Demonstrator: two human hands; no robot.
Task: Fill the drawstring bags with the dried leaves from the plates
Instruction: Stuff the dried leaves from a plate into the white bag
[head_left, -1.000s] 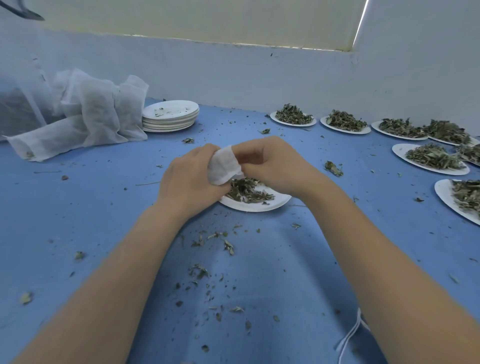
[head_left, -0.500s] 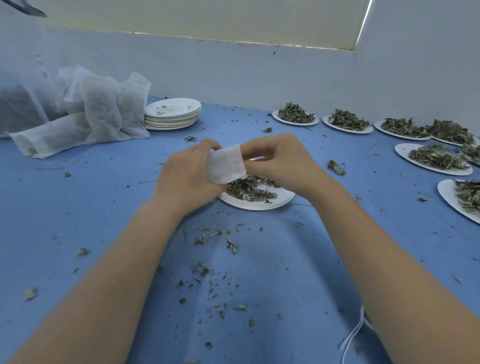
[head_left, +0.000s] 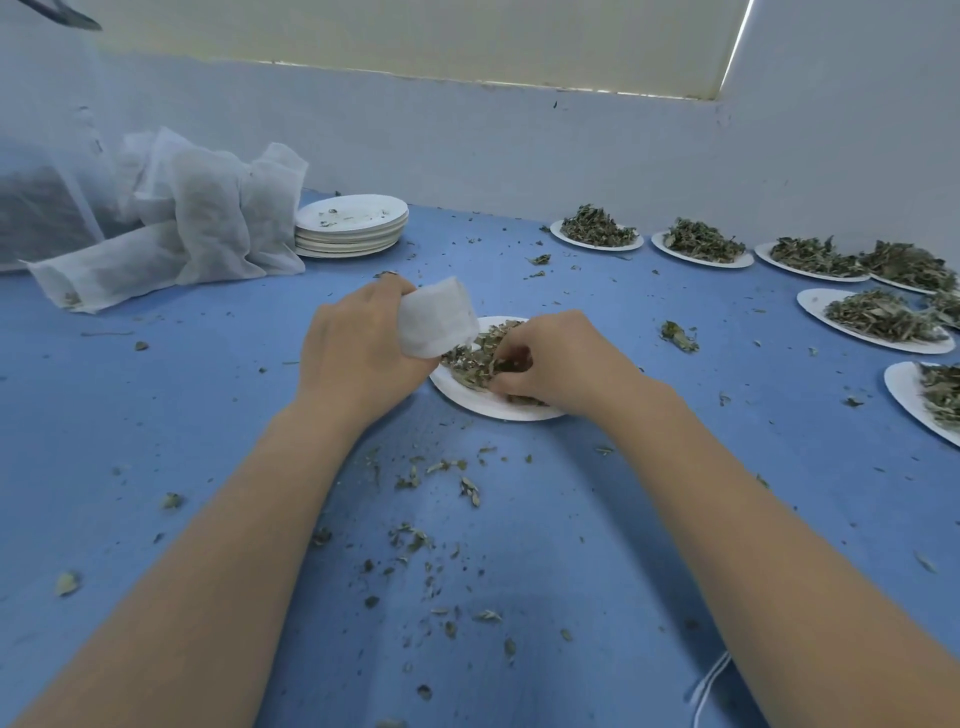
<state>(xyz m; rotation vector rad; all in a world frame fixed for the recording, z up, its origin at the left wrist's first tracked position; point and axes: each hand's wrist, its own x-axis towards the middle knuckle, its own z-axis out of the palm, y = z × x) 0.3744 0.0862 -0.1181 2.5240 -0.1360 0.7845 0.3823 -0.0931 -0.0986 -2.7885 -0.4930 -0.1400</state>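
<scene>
Drawstring bag: small white non-woven fabric drawstring bag (head_left: 437, 317), gripped in the left hand (head_left: 358, 353) directly above the far-left rim of the plate; held there, by judgement, so that spilled leaves fall back onto the plate.
Left hand grip: fingers curled round the bag's body; whether its mouth stands open cannot be determined.
Right hand: right hand (head_left: 558, 361) rests on the leaf pile, fingertips curled into it, pinching up a portion.
Dried leaves: loose grey-green dried leaves (head_left: 475, 358) heaped on the plate, partly covered by the right hand.
Plate: round white paper plate (head_left: 498, 408) on the blue table (head_left: 182, 395), central and near the body.
Step in hand: gathering a pinch for transfer to the bag, by judgement.
Waiting plates: white paper plates heaped with leaves (head_left: 883, 317), ranged along the far right.
Stacked plates: pile of emptied white plates (head_left: 350, 226) at far left, beside filled white fabric bags (head_left: 171, 218).
Debris: leaf fragments (head_left: 415, 540) scattered over the table between the forearms.
Cord: white string (head_left: 709, 686) at the near edge.
</scene>
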